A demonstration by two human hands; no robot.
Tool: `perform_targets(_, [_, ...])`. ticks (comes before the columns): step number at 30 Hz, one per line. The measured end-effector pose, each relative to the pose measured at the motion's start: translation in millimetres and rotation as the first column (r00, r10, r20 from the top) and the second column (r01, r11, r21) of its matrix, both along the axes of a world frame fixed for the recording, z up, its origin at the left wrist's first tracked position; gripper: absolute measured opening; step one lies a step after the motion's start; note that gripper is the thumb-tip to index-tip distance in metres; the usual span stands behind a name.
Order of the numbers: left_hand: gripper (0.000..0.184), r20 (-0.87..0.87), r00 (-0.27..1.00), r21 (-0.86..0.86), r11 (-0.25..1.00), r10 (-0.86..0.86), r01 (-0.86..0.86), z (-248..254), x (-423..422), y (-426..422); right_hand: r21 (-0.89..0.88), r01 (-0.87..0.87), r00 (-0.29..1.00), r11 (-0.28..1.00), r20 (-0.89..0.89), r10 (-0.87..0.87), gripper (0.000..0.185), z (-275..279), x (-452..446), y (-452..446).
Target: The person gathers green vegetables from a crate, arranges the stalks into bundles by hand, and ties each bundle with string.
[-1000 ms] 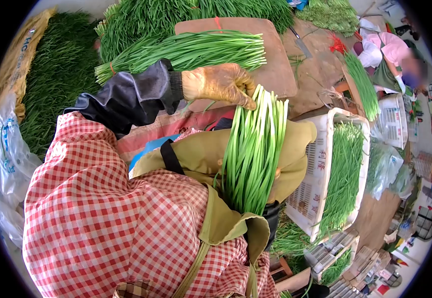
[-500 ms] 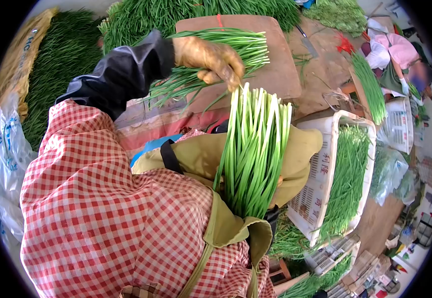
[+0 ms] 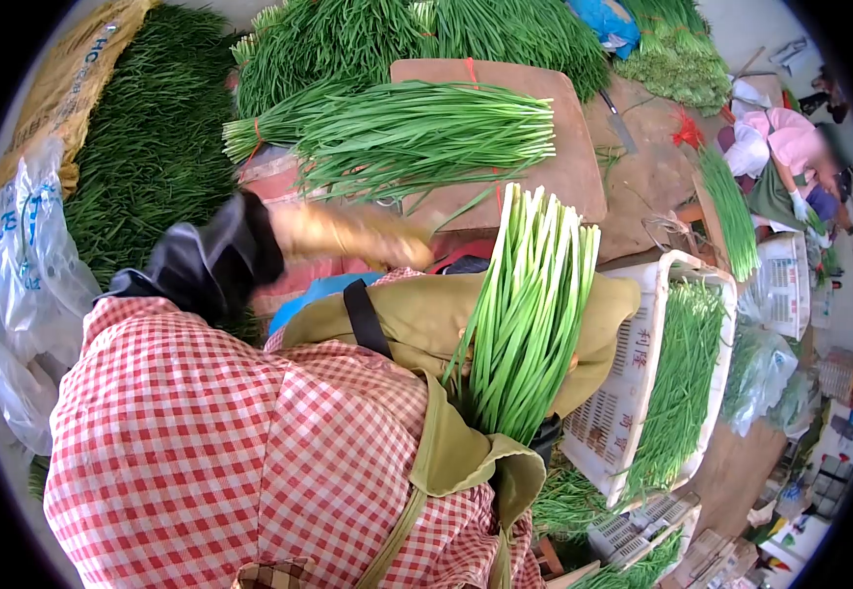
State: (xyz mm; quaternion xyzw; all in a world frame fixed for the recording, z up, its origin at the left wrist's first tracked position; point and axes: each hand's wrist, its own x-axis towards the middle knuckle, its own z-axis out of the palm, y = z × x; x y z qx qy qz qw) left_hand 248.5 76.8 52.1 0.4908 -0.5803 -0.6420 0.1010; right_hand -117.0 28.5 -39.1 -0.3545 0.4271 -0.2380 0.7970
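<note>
A thick bunch of garlic chives (image 3: 530, 314), white stem ends upward, stands tilted over my lap. My right hand (image 3: 573, 364) is wrapped round its lower part; only a bit of the fingers shows, and the leaf ends are hidden behind the apron. My left hand (image 3: 348, 236), in a tan glove, is smeared by motion left of the bunch, so its fingers cannot be made out. Beyond it, a pile of loose garlic chives (image 3: 436, 128) lies across a brown board (image 3: 569, 187), with a tied bundle (image 3: 260, 128) at its left.
To the right stands a white plastic crate (image 3: 650, 353) filled with green chives. A knife (image 3: 618, 123) lies beyond the board. More chives are heaped at the back and left, near a clear plastic bag (image 3: 29, 265). A co-worker (image 3: 790, 162) bends at the far right.
My left hand has moved from the stem ends down and left, away from the bunch. My right hand still holds the bunch. The view has shifted, uncovering more of the pile.
</note>
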Motion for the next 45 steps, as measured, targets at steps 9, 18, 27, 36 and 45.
perform_targets(9, [0.089,-0.653,0.704,-0.051,0.911,0.28,-0.409,46.7,-125.5,-10.9,-0.218,-0.193,0.98,0.957,0.008,0.2,0.067,122.2,59.9,-22.4])
perform_targets(18, [0.046,-0.447,0.73,-0.39,0.622,0.517,-0.679,140.9,19.7,-60.2,-0.689,0.203,0.818,0.696,0.51,0.266,0.027,164.3,265.8,-64.9])
perform_targets(27, [0.078,0.508,0.678,-0.791,0.598,0.531,0.124,35.7,57.2,-168.4,-0.277,-0.245,0.851,0.929,0.397,0.343,0.032,46.0,292.7,-134.5])
perform_targets(36, [0.1,0.74,0.348,-0.666,0.7,0.575,0.259,-82.3,27.4,-209.2,-0.529,-0.551,0.745,0.645,-0.66,0.096,0.029,3.6,140.3,-196.5])
perform_targets(45, [0.13,0.74,0.515,-0.579,0.799,0.432,0.161,-67.7,31.1,-200.2,-0.107,-0.426,0.825,0.898,-0.454,0.337,0.022,-18.9,188.2,-215.3])
